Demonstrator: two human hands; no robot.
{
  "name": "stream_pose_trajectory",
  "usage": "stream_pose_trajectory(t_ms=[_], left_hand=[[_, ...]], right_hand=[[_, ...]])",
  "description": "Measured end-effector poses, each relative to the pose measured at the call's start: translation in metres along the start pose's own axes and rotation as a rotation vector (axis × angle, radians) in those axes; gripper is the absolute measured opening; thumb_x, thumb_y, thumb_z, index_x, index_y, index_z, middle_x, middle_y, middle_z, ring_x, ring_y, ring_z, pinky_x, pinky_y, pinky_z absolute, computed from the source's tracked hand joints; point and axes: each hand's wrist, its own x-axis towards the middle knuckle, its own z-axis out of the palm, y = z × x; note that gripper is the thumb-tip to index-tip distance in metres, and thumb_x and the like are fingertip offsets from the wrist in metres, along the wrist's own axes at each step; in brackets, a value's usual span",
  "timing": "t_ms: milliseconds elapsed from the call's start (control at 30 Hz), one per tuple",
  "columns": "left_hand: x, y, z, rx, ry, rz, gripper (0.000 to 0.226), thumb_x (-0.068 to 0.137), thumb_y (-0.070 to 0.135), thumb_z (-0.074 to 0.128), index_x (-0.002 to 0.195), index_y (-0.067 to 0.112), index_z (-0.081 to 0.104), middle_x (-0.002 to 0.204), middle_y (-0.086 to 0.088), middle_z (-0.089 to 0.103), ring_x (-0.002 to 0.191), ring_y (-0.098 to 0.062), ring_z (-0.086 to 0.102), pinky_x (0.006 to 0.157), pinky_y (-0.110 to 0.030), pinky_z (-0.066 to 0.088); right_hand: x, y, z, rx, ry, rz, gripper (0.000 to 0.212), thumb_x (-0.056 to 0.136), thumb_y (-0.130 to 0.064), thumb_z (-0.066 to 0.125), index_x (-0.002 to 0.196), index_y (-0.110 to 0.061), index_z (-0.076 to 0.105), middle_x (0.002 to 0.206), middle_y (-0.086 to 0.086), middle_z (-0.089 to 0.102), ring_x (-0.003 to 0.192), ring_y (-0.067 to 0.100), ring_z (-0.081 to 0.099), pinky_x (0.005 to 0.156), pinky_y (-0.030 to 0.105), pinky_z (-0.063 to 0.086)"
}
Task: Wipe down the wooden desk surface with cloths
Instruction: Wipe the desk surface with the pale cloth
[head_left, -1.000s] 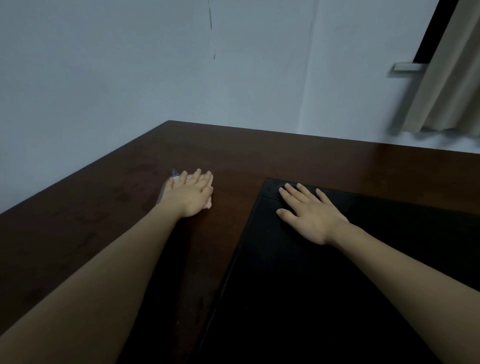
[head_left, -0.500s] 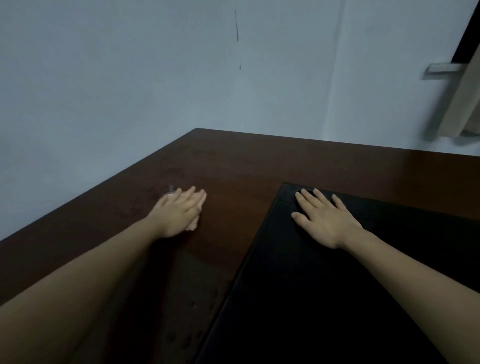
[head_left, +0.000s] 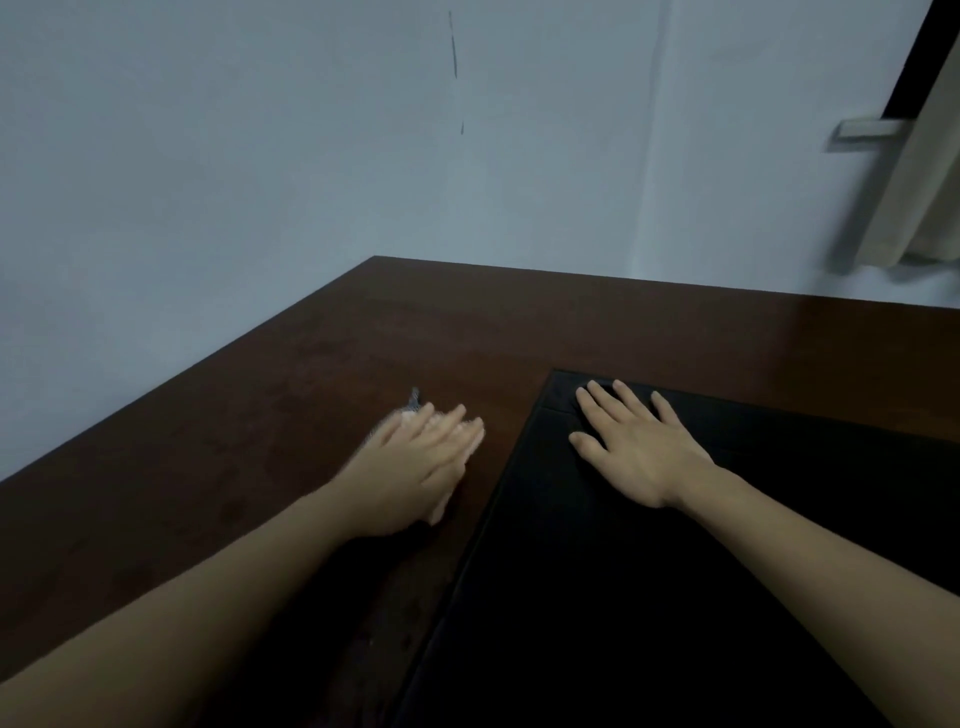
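The dark brown wooden desk (head_left: 291, 415) fills the lower part of the head view, up to a pale wall. My left hand (head_left: 415, 462) lies flat with straight fingers, blurred by motion, pressing a small pale cloth (head_left: 413, 408) onto the wood; only the cloth's edges show past the fingers. My right hand (head_left: 634, 447) rests flat with spread fingers on the far left corner of a black mat (head_left: 675, 597) that covers the desk's right side.
The desk meets the wall (head_left: 260, 182) along its left and far edges. A beige curtain (head_left: 924, 197) hangs at the upper right, beside a dark window frame. Bare wood lies beyond and to the left of my hands.
My left hand with the cloth has slid nearer to me and toward the mat's edge. My right hand has stayed on the mat's corner. The view has shifted a little.
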Motion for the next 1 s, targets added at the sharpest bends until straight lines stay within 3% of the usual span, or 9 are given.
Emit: stream_pose_trajectory(t_ms=[67,167,200,267,333,433,633,767,1000], left_hand=[[-0.012,-0.011,0.004,-0.1,-0.038,0.097,0.071,0.094,0.053,-0.03,0.158,0.029,-0.013,0.168,0.005,-0.011,0.155,-0.03,-0.009,0.123,-0.046,0.004],[0.002,-0.038,0.0,-0.127,-0.04,-0.015,0.063,0.107,0.042,-0.011,0.162,0.02,0.011,0.167,-0.005,0.015,0.15,-0.038,0.025,0.113,-0.053,0.034],[0.014,-0.048,0.002,-0.137,-0.056,-0.101,0.057,0.11,0.037,-0.002,0.162,0.017,0.009,0.168,-0.006,0.011,0.15,-0.039,0.026,0.112,-0.055,0.035],[0.046,-0.071,0.012,-0.119,-0.109,-0.258,0.054,0.111,0.036,0.01,0.162,0.024,-0.003,0.168,0.0,-0.014,0.155,-0.035,0.003,0.121,-0.055,0.017],[0.078,-0.084,0.006,-0.232,-0.207,-0.357,0.054,0.11,0.039,0.015,0.162,0.031,-0.001,0.169,0.004,-0.016,0.155,-0.032,-0.009,0.123,-0.055,0.005],[0.107,-0.085,0.002,-0.356,-0.178,-0.417,0.055,0.109,0.044,0.012,0.16,0.037,-0.007,0.169,0.007,-0.013,0.155,-0.028,-0.011,0.123,-0.052,-0.002],[0.067,-0.061,0.003,-0.125,-0.12,-0.086,0.064,0.1,0.047,-0.007,0.159,0.025,-0.016,0.169,-0.002,-0.015,0.155,-0.033,-0.01,0.124,-0.056,0.006],[0.019,-0.094,0.025,-0.145,-0.083,0.11,0.067,0.09,0.059,-0.031,0.153,0.039,-0.026,0.166,0.01,-0.023,0.154,-0.02,-0.021,0.125,-0.046,-0.004],[0.064,-0.158,0.03,-0.06,-0.165,-0.291,0.058,0.11,0.036,0.015,0.161,0.024,-0.011,0.168,0.001,-0.019,0.155,-0.033,-0.008,0.123,-0.054,0.009]], right_hand=[[0.0,0.001,0.0,-0.002,-0.007,0.007,0.068,0.105,-0.059,0.011,0.162,-0.028,-0.009,0.169,-0.009,-0.014,0.154,0.016,-0.018,0.125,0.05,-0.006],[-0.001,0.0,-0.001,-0.005,-0.02,0.017,0.068,0.105,-0.059,0.012,0.162,-0.029,-0.009,0.169,-0.009,-0.013,0.155,0.016,-0.016,0.125,0.049,-0.006],[0.0,0.0,-0.002,-0.005,-0.02,0.018,0.068,0.105,-0.059,0.013,0.162,-0.029,-0.007,0.169,-0.009,-0.011,0.155,0.017,-0.014,0.126,0.049,-0.004],[0.002,-0.002,-0.007,-0.011,-0.004,0.023,0.069,0.105,-0.059,0.019,0.163,-0.029,-0.002,0.17,-0.008,-0.003,0.157,0.019,-0.005,0.126,0.049,0.001],[0.008,-0.007,-0.013,-0.04,0.033,0.037,0.068,0.105,-0.058,0.025,0.163,-0.029,0.005,0.169,-0.005,0.01,0.155,0.024,0.01,0.125,0.051,0.007],[0.022,-0.016,-0.019,-0.011,0.095,0.103,0.061,0.106,-0.052,0.031,0.161,-0.029,0.018,0.162,-0.004,0.024,0.148,0.029,0.023,0.122,0.054,0.012],[0.072,-0.041,-0.02,0.052,0.103,0.049,0.055,0.107,-0.046,0.03,0.16,-0.03,0.026,0.167,-0.007,0.019,0.155,0.022,0.008,0.124,0.054,0.005],[0.086,-0.06,-0.011,0.064,0.107,-0.008,0.053,0.109,-0.037,0.025,0.161,-0.029,0.021,0.169,-0.007,0.012,0.156,0.018,0.006,0.126,0.047,0.005],[0.085,-0.061,-0.007,0.06,0.172,-0.006,0.052,0.108,-0.038,0.025,0.16,-0.029,0.024,0.168,-0.008,0.018,0.155,0.015,0.012,0.127,0.044,0.008]])
